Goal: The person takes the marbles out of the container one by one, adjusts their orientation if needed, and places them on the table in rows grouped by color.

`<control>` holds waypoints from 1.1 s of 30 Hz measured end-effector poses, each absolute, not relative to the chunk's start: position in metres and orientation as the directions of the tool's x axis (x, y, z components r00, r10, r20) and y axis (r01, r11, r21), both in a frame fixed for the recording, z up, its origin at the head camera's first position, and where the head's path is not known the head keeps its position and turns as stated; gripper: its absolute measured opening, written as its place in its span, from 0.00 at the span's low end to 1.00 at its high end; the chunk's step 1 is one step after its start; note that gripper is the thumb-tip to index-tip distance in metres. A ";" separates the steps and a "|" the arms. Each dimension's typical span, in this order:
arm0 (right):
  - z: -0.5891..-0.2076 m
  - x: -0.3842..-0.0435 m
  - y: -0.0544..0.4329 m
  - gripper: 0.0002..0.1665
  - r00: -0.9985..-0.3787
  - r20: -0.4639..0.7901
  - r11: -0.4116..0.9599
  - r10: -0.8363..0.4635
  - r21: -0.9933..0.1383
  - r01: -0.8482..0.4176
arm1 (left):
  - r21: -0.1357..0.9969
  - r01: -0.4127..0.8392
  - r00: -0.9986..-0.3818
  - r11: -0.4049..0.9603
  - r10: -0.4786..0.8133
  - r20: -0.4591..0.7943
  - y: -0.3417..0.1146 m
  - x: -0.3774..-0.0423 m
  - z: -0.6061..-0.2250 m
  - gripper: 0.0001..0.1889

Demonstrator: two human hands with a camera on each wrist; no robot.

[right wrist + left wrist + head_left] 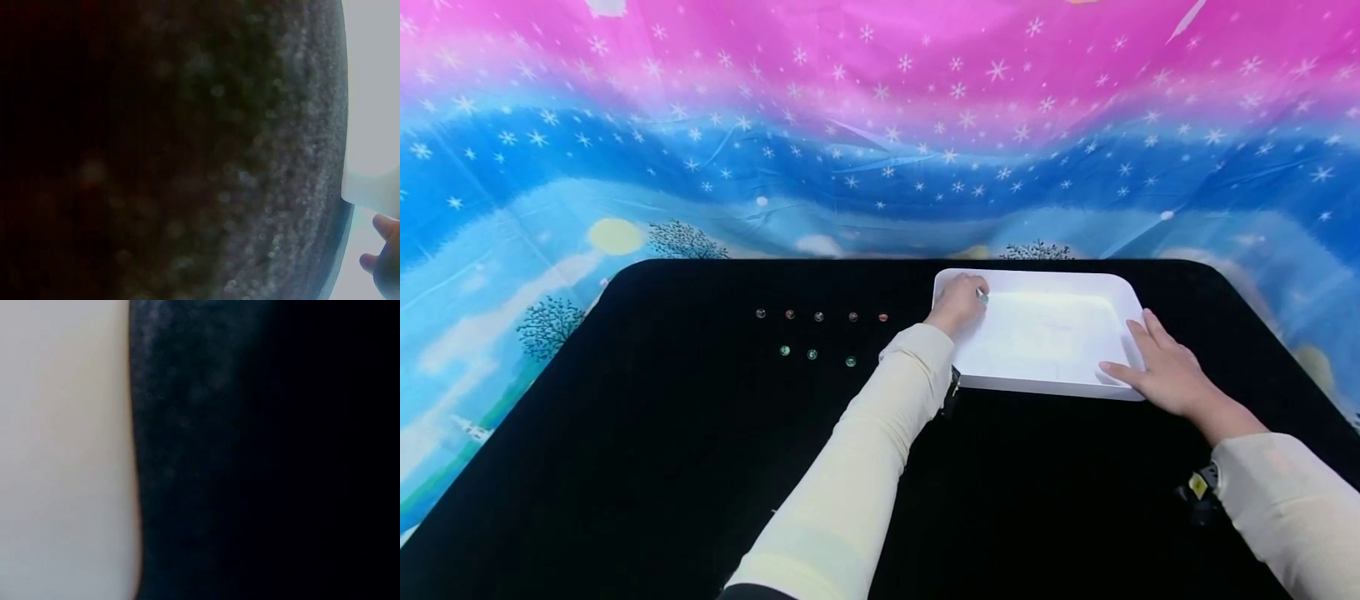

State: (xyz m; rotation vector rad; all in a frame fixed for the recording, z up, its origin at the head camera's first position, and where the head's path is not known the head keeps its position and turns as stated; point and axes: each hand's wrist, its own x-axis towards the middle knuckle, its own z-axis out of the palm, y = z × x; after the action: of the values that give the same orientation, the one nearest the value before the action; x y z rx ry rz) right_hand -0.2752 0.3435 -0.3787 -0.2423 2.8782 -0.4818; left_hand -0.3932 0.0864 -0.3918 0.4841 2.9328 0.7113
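Observation:
A white rectangular tray [1045, 386] lies on the black table. My left hand [958, 302] is over its left end, fingers curled, pinching a small greenish glass marble [982, 297]. At the tray's right side, my right hand [1168, 367] rests on the rim with fingers extended and the thumb reaching over the near corner. Left of the tray, several glass marbles sit in two rows; an orange one [883, 317] ends the far row and a green one [785, 351] begins the near row. The right wrist view catches only part of the right hand [389, 265] beside the tray [375, 94].
Black cloth covers the table [625, 433]. Behind it hangs a pink and blue snowflake curtain [880, 167], reaching down to the table's far edge. Dark wrist cameras hang under both sleeves, the right one [1202, 492] beside the tray's near right side.

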 end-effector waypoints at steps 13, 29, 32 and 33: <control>-0.377 -0.276 0.343 0.54 -0.963 -0.183 0.931 -0.199 -0.341 -0.128 | 0.467 0.287 -0.947 0.836 0.322 0.006 0.086 -0.391 -0.391 0.09; -0.378 -0.273 0.344 0.54 -0.962 -0.179 0.927 -0.205 -0.352 -0.132 | 0.562 0.327 -0.927 0.759 0.372 0.038 0.090 -0.385 -0.382 0.08; -0.378 -0.273 0.344 0.54 -0.962 -0.179 0.927 -0.205 -0.350 -0.133 | 0.585 0.333 -0.923 0.740 0.383 0.042 0.088 -0.381 -0.376 0.08; -0.378 -0.273 0.344 0.54 -0.962 -0.179 0.928 -0.205 -0.349 -0.133 | 0.588 0.341 -0.920 0.733 0.390 0.048 0.087 -0.380 -0.374 0.08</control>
State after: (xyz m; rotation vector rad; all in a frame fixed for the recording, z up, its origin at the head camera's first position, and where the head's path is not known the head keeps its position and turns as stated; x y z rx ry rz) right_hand -0.2730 0.3439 -0.3778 -0.2553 2.8738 -0.4990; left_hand -0.3798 0.0872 -0.3745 0.6020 2.8510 0.9433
